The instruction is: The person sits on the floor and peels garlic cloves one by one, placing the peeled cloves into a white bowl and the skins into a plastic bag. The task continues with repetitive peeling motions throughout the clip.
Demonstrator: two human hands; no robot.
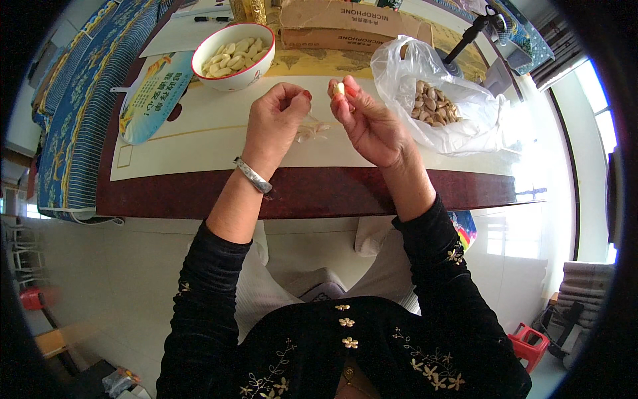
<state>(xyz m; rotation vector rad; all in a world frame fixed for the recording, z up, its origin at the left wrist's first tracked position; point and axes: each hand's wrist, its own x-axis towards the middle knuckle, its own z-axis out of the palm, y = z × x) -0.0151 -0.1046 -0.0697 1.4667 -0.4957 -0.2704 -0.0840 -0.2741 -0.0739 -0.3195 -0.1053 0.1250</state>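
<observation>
My right hand (371, 119) is raised over the table, its fingertips closed on a pale peeled garlic clove (339, 89). Just to its left my left hand (279, 117) has thumb and forefinger pinched together; whether something thin is between them cannot be told. Thin papery skins (312, 130) lie on the table between the hands. A white bowl with a red rim (234, 81) at the upper left holds many peeled cloves (233, 59). On the right, an open white plastic bag (473, 132) holds many brownish unpeeled cloves (434, 105).
A hand fan bearing writing (154, 99) lies left of the bowl. Cardboard boxes (349, 25) stand at the back, with a black pen (213, 19) on paper to their left. A black stand (466, 40) rises behind the bag. The dark red table edge (324, 192) runs beneath my forearms.
</observation>
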